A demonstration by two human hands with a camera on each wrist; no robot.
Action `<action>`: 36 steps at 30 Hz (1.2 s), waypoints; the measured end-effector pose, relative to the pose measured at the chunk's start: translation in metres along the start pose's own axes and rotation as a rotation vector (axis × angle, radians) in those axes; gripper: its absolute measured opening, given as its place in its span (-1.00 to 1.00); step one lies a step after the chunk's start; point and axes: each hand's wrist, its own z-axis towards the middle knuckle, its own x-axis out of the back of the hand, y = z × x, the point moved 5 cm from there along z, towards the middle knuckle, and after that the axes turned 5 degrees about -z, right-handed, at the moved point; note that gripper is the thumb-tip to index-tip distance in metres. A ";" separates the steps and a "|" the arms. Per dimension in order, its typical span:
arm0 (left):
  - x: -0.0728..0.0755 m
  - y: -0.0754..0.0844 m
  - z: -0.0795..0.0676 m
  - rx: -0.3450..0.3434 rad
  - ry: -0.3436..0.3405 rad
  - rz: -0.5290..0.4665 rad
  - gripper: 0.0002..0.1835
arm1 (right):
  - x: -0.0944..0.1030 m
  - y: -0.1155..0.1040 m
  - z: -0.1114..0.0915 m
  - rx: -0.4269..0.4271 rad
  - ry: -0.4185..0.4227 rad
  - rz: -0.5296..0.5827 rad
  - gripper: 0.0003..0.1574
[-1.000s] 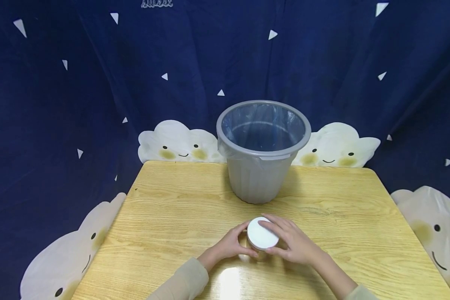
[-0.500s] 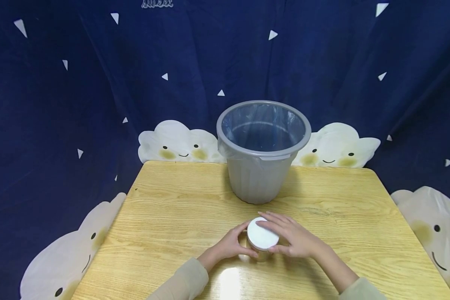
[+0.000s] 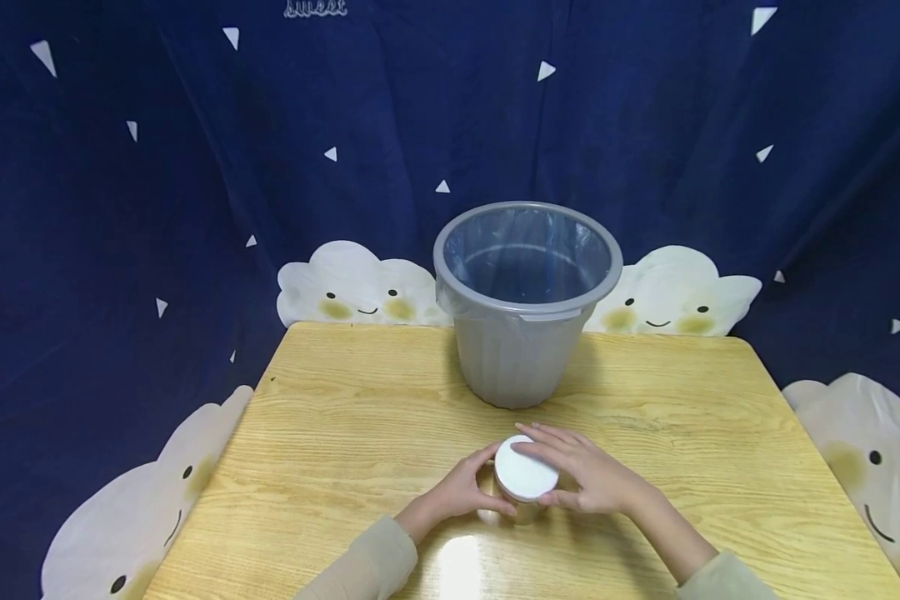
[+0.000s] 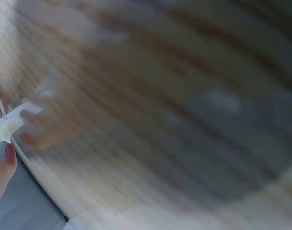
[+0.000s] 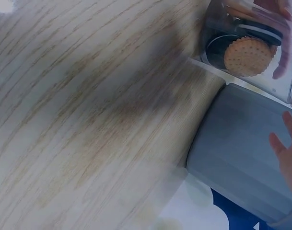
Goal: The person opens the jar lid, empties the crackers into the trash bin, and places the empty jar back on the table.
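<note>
A clear jar [image 5: 210,21] with a white lid [image 3: 523,473] stands on the wooden table, close in front of the bin. Inside it, the right wrist view shows a round golden biscuit [image 5: 250,56] and dark sandwich cookies [image 5: 261,31]. My left hand [image 3: 461,490] holds the jar's left side between thumb and fingers; part of that hand also shows at the left wrist view's edge. Across the lid lie the fingers of my right hand [image 3: 587,475], its thumb at the lid's near right edge. That hand hides part of the lid.
A grey bin [image 3: 521,354] with a clear plastic liner stands at the back of the wooden table [image 3: 345,417]. Behind it hangs a dark blue curtain [image 3: 390,92] with white triangles and smiling clouds.
My right hand has shifted slightly, its thumb sliding right along the lid's edge and its forearm swinging a little to the right. My left hand and the jar stay in place.
</note>
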 end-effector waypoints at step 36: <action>0.000 0.003 -0.001 -0.016 0.012 0.009 -0.01 | -0.023 -0.027 -0.014 -0.380 0.359 -0.131 -0.06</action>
